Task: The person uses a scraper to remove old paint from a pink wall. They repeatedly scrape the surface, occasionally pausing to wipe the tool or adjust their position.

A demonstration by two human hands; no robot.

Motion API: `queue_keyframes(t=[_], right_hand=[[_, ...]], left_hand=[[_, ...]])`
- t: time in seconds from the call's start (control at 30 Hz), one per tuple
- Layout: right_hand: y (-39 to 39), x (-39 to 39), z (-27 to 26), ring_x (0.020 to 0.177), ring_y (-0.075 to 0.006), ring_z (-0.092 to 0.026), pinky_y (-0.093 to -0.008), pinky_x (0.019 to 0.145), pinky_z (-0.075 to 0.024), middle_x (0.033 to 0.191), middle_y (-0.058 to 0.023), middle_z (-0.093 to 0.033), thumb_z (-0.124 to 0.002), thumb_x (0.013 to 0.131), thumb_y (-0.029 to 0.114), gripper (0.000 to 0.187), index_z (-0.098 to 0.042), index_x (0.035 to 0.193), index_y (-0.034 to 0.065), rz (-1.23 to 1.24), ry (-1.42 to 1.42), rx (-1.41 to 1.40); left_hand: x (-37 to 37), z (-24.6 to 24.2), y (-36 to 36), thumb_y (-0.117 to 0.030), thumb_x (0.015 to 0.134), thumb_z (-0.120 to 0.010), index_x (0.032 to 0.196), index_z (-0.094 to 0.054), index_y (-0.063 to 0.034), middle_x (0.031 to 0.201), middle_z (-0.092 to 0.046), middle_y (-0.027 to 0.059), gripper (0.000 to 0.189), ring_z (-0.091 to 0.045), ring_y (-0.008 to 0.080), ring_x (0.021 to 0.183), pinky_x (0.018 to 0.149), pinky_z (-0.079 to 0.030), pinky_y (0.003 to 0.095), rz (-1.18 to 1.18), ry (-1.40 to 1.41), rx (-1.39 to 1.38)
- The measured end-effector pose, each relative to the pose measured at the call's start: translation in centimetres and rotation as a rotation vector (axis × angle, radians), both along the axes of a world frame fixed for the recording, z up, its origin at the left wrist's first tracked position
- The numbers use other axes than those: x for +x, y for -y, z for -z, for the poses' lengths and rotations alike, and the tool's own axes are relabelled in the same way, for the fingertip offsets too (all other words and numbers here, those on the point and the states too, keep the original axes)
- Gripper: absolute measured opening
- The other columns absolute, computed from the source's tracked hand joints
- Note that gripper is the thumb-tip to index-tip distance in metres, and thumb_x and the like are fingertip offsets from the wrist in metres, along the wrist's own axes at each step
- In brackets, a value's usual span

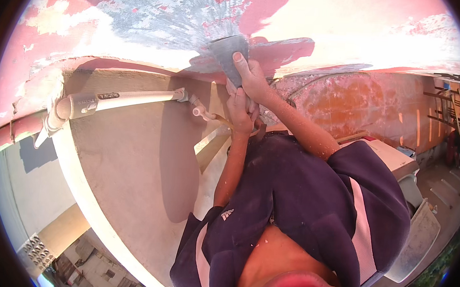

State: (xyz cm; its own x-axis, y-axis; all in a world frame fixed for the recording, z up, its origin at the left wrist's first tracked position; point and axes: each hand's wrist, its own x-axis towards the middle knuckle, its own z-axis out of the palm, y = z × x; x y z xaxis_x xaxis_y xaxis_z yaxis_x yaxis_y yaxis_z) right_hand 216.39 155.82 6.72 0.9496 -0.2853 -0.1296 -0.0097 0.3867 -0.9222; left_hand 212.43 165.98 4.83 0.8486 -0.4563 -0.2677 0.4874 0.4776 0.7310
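A wide metal scraper is held in both hands, its blade edge against the pink painted wall. My right hand grips the blade from the right, thumb pressed flat on its face. Lower down, my left hand closes around the handle end, which the fingers mostly hide. Ahead of the blade the wall shows a large scraped patch, pale blue-grey with streaks and bits of pink. Pale flecks dot my right forearm.
Left of my hands runs a white plastic pipe with fittings, beside a small plastic tap-like fitting. Below it lies a grey concrete surface. To the right stand an orange-stained wall, a pale box-like object and a translucent plastic container.
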Motion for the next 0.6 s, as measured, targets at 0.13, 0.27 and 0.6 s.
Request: queue_keyframes(t=[0.13, 0.27, 0.6], right_hand=[[0.5, -0.2, -1.6, 0.074, -0.0124, -0.055, -0.0316, 0.068, -0.047, 0.08, -0.0036, -0.061, -0.045, 0.106, 0.046, 0.054, -0.064, 0.095, -0.0026, -0.079, -0.079, -0.065], [0.8, -0.1, -3.8, 0.078, -0.0135, -0.057, -0.0305, 0.071, -0.048, 0.084, -0.0072, -0.063, -0.044, 0.106, 0.045, 0.053, -0.065, 0.1, -0.0024, -0.065, -0.078, -0.127], [0.5, 0.2, -8.3, 0.078, -0.0105, -0.058, -0.0288, 0.068, -0.0479, 0.083, -0.0058, -0.064, -0.04, 0.108, 0.044, 0.054, -0.065, 0.103, -0.0031, -0.039, 0.075, -0.101]], left_hand=[[-0.3, -0.8, 0.0, -0.033, 0.107, -0.045, 0.09, -0.052, -0.0066, 0.061, -0.046, -0.0004, 0.033, -0.037, 0.0079, 0.041, 0.037, -0.028, 0.0222, 0.002, 0.03, -0.012], [0.0, -0.6, 0.4, -0.033, 0.107, -0.044, 0.095, -0.051, -0.0063, 0.065, -0.049, 0.0006, 0.03, -0.038, 0.0075, 0.043, 0.038, -0.031, 0.0212, -0.033, 0.131, 0.052], [0.2, -6.7, 0.3, -0.032, 0.107, -0.044, 0.095, -0.051, -0.0049, 0.062, -0.049, 0.0006, 0.031, -0.035, 0.007, 0.038, 0.034, -0.025, 0.0213, 0.017, 0.171, -0.004]])
